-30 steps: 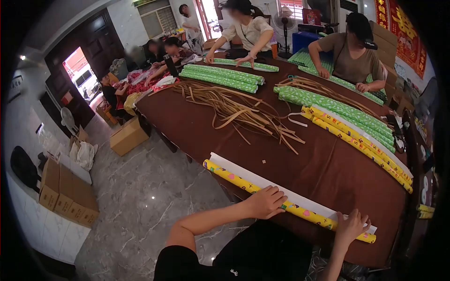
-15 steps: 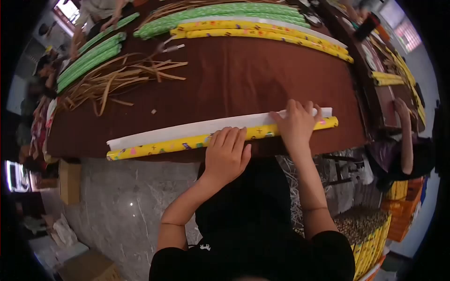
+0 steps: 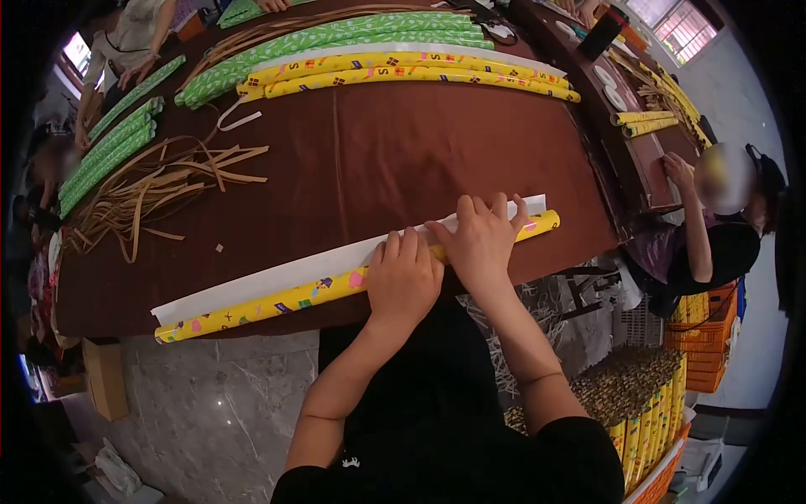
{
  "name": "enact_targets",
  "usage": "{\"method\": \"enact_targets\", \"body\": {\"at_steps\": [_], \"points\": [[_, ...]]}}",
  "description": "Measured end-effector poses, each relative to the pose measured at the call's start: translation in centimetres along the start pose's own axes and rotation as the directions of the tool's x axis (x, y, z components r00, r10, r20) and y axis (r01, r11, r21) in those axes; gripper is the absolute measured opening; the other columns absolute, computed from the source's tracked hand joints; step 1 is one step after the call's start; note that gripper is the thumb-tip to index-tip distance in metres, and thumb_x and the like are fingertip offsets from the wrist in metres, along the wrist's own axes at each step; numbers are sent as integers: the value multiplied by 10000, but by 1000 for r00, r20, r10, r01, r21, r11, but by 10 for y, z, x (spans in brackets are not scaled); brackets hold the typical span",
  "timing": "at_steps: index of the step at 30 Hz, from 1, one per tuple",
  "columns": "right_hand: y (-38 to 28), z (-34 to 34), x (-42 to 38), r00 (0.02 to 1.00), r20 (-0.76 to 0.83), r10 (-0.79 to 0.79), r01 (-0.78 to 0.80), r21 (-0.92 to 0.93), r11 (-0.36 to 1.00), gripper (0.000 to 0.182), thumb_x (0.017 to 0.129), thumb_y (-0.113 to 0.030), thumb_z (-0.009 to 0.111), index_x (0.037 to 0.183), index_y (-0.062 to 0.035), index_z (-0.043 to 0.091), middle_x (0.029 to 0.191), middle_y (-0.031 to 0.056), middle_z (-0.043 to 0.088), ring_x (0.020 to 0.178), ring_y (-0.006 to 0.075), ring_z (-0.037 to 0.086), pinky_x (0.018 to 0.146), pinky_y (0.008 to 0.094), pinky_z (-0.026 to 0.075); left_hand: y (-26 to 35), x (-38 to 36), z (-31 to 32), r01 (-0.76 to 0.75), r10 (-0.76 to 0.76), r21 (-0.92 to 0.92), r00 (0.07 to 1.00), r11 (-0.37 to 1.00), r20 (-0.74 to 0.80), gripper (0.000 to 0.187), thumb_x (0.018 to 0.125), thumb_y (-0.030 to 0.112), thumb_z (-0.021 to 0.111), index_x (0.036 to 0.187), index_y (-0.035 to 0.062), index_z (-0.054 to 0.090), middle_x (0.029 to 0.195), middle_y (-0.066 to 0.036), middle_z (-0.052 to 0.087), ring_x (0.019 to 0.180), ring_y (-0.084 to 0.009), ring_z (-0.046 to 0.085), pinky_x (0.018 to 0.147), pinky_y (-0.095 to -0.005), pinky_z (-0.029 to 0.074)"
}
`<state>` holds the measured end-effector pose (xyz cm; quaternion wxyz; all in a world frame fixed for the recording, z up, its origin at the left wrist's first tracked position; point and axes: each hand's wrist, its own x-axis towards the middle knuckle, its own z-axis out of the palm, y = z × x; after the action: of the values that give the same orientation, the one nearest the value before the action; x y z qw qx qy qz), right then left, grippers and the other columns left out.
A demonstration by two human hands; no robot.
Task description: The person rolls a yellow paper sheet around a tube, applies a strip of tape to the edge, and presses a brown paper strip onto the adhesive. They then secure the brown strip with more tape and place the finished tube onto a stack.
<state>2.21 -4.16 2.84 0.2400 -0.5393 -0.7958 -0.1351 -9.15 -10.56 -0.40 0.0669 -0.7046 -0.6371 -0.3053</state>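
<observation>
A yellow patterned paper roll with a white unrolled strip along its far side lies near the table's front edge. My left hand presses on the middle of the roll, its fingers together and curled over the far side. Just to its right, my right hand rests on the roll with its fingers bent over the white strip and somewhat apart. The roll's right end sticks out beyond my right hand.
Yellow rolls and green rolls lie across the back of the brown table. Brown strips are heaped at left. One co-worker sits at right; another person is at back left. Orange crate stands at lower right.
The camera view has shifted and tilted. My right hand has come closer to my left hand along the roll, and both stay on it.
</observation>
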Motion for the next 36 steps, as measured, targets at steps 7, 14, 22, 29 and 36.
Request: {"method": "enact_targets", "body": {"at_steps": [7,14,22,29,36], "points": [[54,-21,19,939,107,-326,329,-13,944,389,759,-425,740,698,-57,627,681,84,631,882,274,547,1024,505,301,-2,-2,-2,-3,3,-6,1000,1000,10,283,847,167,589,1032,-34,663,1091,-147,641,998,-314,600,854,-414,498],[139,-53,29,956,144,-256,259,-1,966,437,714,-467,774,702,-56,625,672,87,622,818,284,540,947,471,326,-2,-3,0,-8,8,39,1000,999,3,325,818,191,605,1030,-50,655,1086,-132,638,1002,-299,591,864,-404,499],[172,-34,16,983,185,11,-16,28,999,442,653,-484,823,706,-84,644,659,40,597,817,244,537,866,409,328,-1,-1,-2,-29,26,54,999,998,40,324,816,178,598,1037,-49,666,1097,-145,641,1013,-306,589,866,-414,498],[166,-17,14,995,92,39,-32,-69,997,418,624,-442,829,750,-86,651,710,48,650,839,240,545,872,427,327,-2,-3,0,-42,40,73,998,996,38,326,822,167,590,1052,-49,671,1099,-148,641,1024,-310,587,880,-420,489],[161,-10,13,999,42,5,0,-127,992,402,624,-415,816,730,-77,626,715,65,660,856,256,554,881,428,334,-1,-1,-4,-49,44,72,997,996,69,323,836,162,579,1059,-53,670,1104,-150,631,1025,-315,585,881,-416,488]]}}
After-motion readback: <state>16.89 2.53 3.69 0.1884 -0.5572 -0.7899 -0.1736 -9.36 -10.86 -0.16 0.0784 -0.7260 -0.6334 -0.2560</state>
